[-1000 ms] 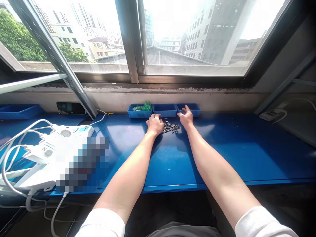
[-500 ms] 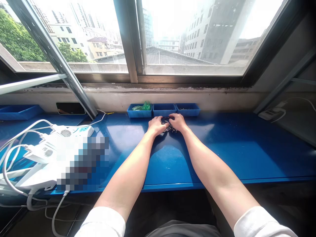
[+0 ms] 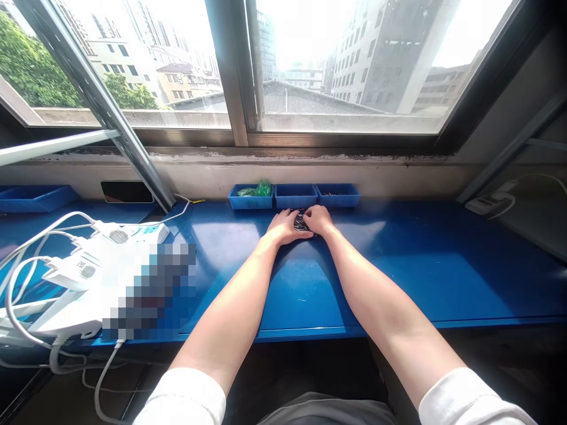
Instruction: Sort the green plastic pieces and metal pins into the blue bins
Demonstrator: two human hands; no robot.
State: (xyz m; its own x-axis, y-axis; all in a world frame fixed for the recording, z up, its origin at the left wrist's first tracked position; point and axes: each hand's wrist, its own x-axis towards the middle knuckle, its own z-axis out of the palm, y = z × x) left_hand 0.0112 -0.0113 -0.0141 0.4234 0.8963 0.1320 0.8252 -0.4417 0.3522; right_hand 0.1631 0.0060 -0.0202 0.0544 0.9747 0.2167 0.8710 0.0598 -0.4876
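Note:
Between my hands lies a heap of small, thin, dark and shiny metal pieces, which look like screws or nails but are too small to tell for sure. My left hand is cupped round its left side, fingers apart and the thumb stretched along the front edge. From the right, my right hand rests against the heap with bent fingers, the thumb apart from them. Neither hand is closed round anything I can see. Parts of the heap are hidden under the fingers.
Behind the hands stand three blue bins: one with green plastic bags, a middle bin, and a right bin with small metal pieces. Power strips with white plugs and cables crowd the left. A phone leans by the wall.
My left thumb has stretched out to the right along the front of the heap. The metal pieces are drawn closer together between my hands.

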